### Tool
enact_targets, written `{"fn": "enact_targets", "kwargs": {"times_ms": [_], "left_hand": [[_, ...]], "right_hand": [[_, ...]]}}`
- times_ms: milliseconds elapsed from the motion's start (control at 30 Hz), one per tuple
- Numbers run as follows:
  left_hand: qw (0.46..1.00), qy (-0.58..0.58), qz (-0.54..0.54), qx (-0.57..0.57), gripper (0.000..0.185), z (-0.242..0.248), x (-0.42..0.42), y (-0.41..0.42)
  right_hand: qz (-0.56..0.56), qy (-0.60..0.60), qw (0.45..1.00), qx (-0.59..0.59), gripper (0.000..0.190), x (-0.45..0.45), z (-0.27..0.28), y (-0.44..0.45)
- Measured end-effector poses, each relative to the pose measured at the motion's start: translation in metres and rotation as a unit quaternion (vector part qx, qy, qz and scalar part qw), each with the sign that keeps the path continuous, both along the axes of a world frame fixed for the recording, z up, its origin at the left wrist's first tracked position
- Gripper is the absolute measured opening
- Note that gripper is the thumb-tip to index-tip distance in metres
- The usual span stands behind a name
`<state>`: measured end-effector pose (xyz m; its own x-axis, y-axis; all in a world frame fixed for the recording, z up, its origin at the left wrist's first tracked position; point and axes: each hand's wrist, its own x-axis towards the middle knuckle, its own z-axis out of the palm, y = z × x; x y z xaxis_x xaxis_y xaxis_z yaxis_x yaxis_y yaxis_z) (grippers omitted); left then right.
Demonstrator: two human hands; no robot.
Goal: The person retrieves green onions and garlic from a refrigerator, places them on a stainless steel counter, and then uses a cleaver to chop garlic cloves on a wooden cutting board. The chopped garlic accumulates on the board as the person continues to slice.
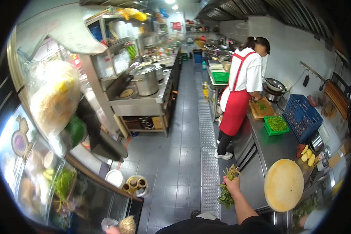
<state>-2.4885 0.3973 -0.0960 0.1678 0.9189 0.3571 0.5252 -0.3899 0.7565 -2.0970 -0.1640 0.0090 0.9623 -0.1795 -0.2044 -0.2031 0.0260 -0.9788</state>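
My right hand point(231, 185) grips a bunch of leafy green herbs point(226, 199) by the stems, with the leaves hanging down over the metal drain cover point(211, 175). Only part of my left hand point(113, 230) shows at the bottom edge, beside a clear plastic bag point(108, 223) and a bag of pale food point(127, 225); whether it grips either one is unclear. To the right of my right hand, a round pale chopping board point(284, 185) lies at the near end of the steel counter point(264, 146).
A person in a red apron point(235, 108) stands at the counter by a wooden cutting board point(261, 109). A green basket of chopped greens point(276, 124) and a blue crate point(302, 118) are near. Left are an open fridge point(96, 201), buckets point(114, 179) and a steel stockpot point(145, 80).
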Motion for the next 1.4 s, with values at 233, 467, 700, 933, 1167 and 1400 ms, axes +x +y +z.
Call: {"fn": "enact_targets", "kwargs": {"times_ms": [233, 467, 700, 933, 1167, 1400], "left_hand": [[0.716, 0.682, 0.091, 0.119, 0.026, 0.028, -0.020, 0.060], [0.867, 0.473, 0.103, 0.121, 0.021, 0.020, 0.188, 0.035], [0.957, 0.194, -0.217, -0.004, 0.022, -0.002, 0.508, -0.036], [0.906, 0.211, -0.342, -0.134, 0.015, 0.008, 0.851, -0.052], [0.920, -0.030, -0.383, -0.082, 0.017, 0.125, 1.135, -0.068], [0.884, -0.120, -0.410, -0.189, 0.025, 0.197, 1.383, -0.102]], "right_hand": [[0.124, 0.073, 0.988, -0.057, 0.014, 0.163, -0.025, 0.019], [0.205, 0.072, 0.959, -0.182, 0.022, 0.318, -0.025, 0.055], [0.199, 0.165, 0.923, -0.285, 0.024, 0.405, -0.037, 0.017], [0.136, -0.009, 0.958, -0.253, 0.018, 0.596, -0.073, 0.034], [0.128, -0.022, 0.983, -0.127, 0.026, 0.918, 0.010, 0.132], [0.167, -0.071, 0.983, -0.037, 0.016, 1.185, 0.084, 0.193]]}}
